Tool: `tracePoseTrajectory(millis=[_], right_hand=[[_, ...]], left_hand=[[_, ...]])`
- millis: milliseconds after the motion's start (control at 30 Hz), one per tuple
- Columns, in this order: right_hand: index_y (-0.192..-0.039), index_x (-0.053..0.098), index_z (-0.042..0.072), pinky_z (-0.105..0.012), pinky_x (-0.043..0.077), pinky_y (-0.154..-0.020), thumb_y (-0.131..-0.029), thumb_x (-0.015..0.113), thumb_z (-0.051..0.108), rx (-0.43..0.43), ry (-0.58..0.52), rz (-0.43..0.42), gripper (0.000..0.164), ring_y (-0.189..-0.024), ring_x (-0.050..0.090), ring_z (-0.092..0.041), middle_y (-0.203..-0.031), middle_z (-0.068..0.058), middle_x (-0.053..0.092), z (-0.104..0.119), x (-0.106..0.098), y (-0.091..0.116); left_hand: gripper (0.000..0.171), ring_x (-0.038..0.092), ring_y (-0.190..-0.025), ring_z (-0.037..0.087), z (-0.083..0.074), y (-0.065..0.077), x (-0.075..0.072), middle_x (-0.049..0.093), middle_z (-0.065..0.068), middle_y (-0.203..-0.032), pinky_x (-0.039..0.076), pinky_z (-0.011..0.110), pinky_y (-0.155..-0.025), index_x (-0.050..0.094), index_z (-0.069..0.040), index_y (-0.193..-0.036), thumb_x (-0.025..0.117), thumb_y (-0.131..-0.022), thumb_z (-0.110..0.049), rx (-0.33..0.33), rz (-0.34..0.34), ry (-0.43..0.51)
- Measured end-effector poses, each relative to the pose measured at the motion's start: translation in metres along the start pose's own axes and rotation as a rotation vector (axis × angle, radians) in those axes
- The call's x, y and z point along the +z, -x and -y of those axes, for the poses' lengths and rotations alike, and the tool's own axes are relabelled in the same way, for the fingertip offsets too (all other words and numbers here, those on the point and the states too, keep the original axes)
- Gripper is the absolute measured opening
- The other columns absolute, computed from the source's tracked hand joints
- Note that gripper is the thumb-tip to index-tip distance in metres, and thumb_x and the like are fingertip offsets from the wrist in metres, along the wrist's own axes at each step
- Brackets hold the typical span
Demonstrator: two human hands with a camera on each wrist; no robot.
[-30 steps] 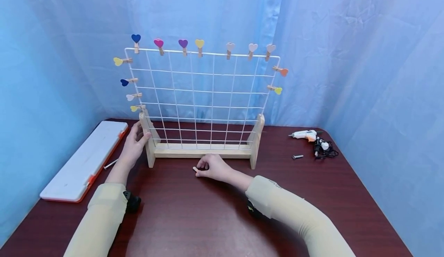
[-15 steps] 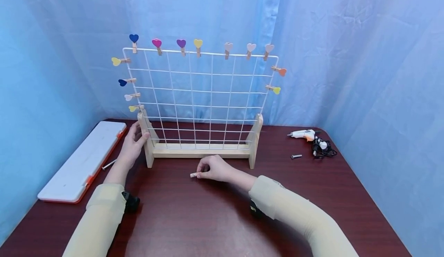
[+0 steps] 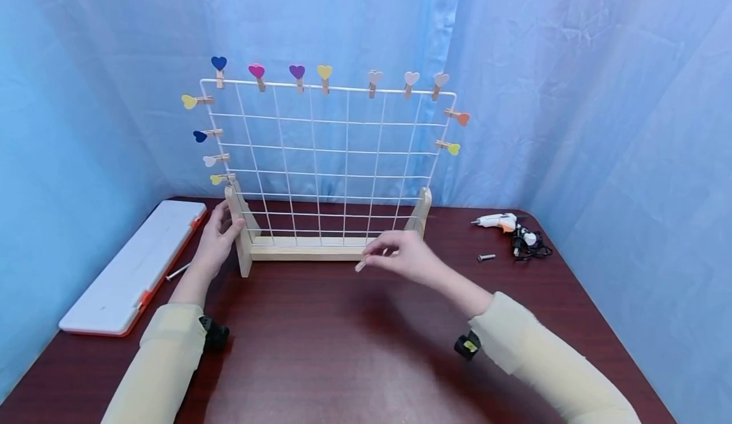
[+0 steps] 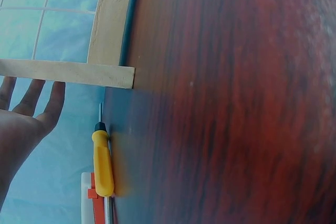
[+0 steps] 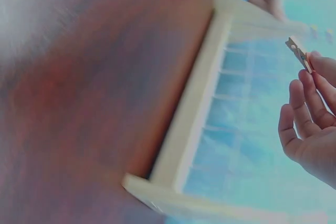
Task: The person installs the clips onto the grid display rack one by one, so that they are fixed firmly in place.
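In the head view my right hand [image 3: 406,255] pinches a small wooden clothespin [image 3: 360,265] between thumb and fingertips, in front of the stand's bottom rail. The right wrist view shows this clothespin [image 5: 298,53] pointing away from the fingertips, the other fingers loosely bent. My left hand [image 3: 216,239] rests against the left leg [image 3: 239,239] of the wooden stand, its thumb near the front edge. In the left wrist view, extended fingertips meet the outer face of that leg [image 4: 68,72]. The stand holds a white wire grid [image 3: 328,150] with heart-topped clothespins along its top and sides.
A white and orange flat case [image 3: 134,265] lies at the left, beside a metal shaft [image 3: 177,271]. The left wrist view shows a yellow-handled screwdriver [image 4: 103,161]. At the right lie a glue gun [image 3: 497,222] with its black cord [image 3: 532,246] and a bolt [image 3: 486,257].
My right hand has lifted the clothespin and moved it right, toward the stand's right side. My left hand keeps its place on the left leg.
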State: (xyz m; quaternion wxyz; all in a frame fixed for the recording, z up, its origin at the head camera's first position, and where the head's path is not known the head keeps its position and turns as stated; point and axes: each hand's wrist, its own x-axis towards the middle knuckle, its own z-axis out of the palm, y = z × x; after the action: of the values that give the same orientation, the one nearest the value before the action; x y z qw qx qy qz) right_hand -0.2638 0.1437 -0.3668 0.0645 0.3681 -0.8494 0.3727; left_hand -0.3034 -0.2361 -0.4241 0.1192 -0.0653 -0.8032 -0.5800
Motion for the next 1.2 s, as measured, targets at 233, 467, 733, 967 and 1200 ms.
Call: tracePoseTrajectory(millis=[233,467,733,967,1200], right_hand=[[-0.091,0.07,0.016,-0.022,0.048,-0.056,-0.077,0.069,0.024,0.079,-0.024,-0.214,0.016,-0.068,0.059,-0.009,-0.084,0.004,0.067,0.015,-0.057,0.013],[-0.092,0.068,0.002,-0.019,0.046,-0.059,-0.078,0.068,0.015,0.125,-0.059,-0.569,0.019,-0.068,0.058,-0.012,-0.082,-0.01,0.067,0.02,-0.09,0.019],[-0.092,0.068,-0.003,-0.017,0.044,-0.058,-0.076,0.069,0.012,0.092,-0.144,-0.904,0.022,-0.067,0.057,-0.01,-0.082,-0.006,0.068,-0.002,-0.095,0.013],[-0.088,0.069,-0.005,-0.019,0.047,-0.061,-0.073,0.071,0.005,0.023,-0.226,-1.074,0.019,-0.068,0.059,-0.011,-0.082,-0.012,0.068,-0.015,-0.09,-0.001],[-0.087,0.07,-0.001,-0.021,0.047,-0.062,-0.073,0.071,0.006,-0.012,-0.172,-1.081,0.015,-0.07,0.06,-0.012,-0.082,-0.015,0.067,-0.016,-0.083,-0.013]], left_hand=[[0.062,0.022,-0.129,0.039,-0.01,0.003,0.0,0.023,0.022,-0.141,0.024,0.057,-0.099,0.015,-0.012,-0.142,0.048,-0.092,-0.026,-0.018,0.013,0.02],[0.06,0.021,-0.129,0.041,-0.028,0.011,0.0,0.023,0.024,-0.14,0.022,0.058,-0.1,0.015,-0.007,-0.141,0.047,-0.092,-0.022,-0.017,0.012,0.024],[0.06,0.021,-0.129,0.04,-0.007,0.003,0.0,0.023,0.022,-0.142,0.023,0.057,-0.1,0.016,-0.012,-0.142,0.047,-0.092,-0.024,-0.011,0.015,0.019],[0.06,0.021,-0.13,0.039,0.001,0.0,0.0,0.023,0.02,-0.142,0.023,0.057,-0.1,0.016,-0.015,-0.142,0.047,-0.092,-0.026,-0.004,0.012,0.01],[0.06,0.022,-0.13,0.039,0.001,0.0,-0.001,0.024,0.02,-0.141,0.023,0.057,-0.1,0.017,-0.015,-0.142,0.048,-0.092,-0.026,0.002,0.009,0.014]])
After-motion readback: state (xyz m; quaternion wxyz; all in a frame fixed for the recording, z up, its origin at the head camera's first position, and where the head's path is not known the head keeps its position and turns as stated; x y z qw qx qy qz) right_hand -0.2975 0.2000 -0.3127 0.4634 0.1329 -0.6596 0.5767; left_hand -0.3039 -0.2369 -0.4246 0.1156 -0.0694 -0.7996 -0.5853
